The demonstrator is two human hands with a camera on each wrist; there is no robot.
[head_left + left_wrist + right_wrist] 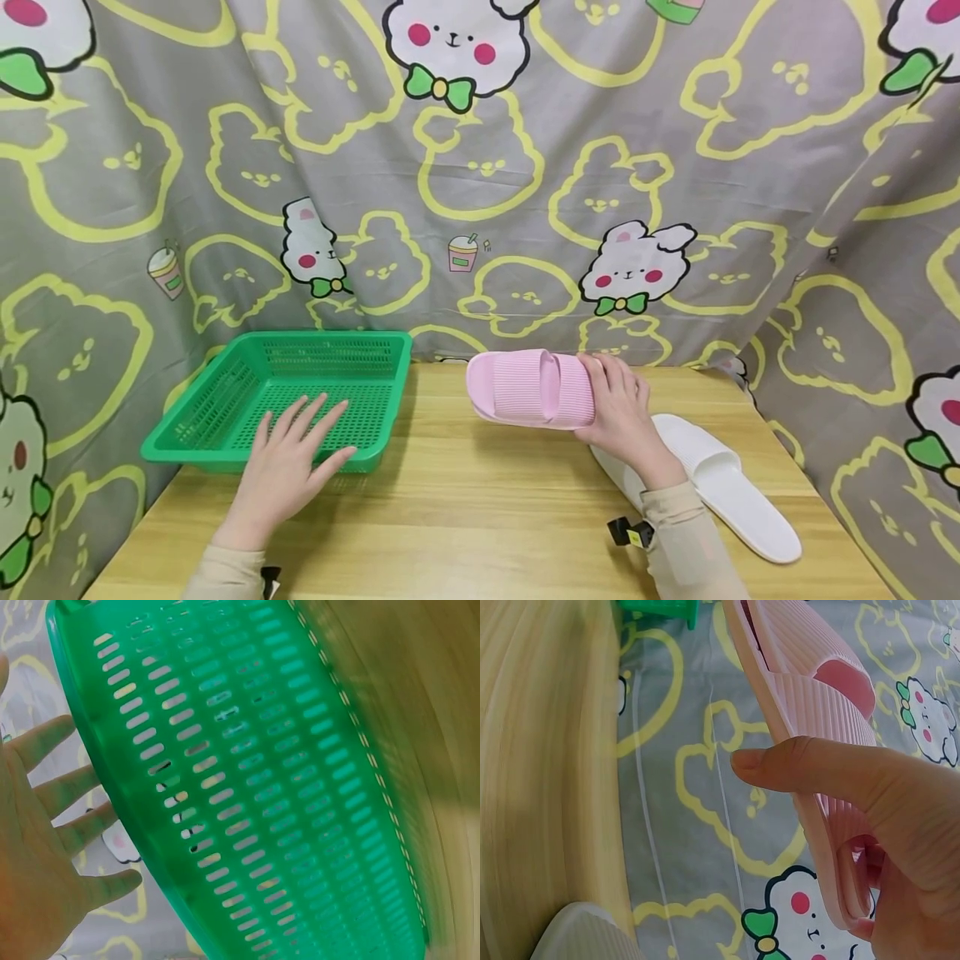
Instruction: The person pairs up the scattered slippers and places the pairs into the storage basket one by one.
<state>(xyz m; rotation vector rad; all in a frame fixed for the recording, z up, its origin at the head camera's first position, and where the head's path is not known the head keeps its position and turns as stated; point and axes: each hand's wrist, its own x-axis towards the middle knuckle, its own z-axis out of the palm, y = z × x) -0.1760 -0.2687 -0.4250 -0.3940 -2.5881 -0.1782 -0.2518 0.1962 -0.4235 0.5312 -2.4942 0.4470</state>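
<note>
Footwear [519,388], pink, gripped by right hand [619,413]; left hand [288,467], well apart

Wooden table [480,517] under green basket [399,392], white slippers [757,508]

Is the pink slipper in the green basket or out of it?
Out: the right hand grips the pink slipper up above the table, clear of the green basket.

The head camera looks forward and down across the table [465,525]. The left wrist's faces the green basket [247,776] closely; the right wrist's, near the pink footwear [810,705], faces past the far edge. All three share the basket.
</note>
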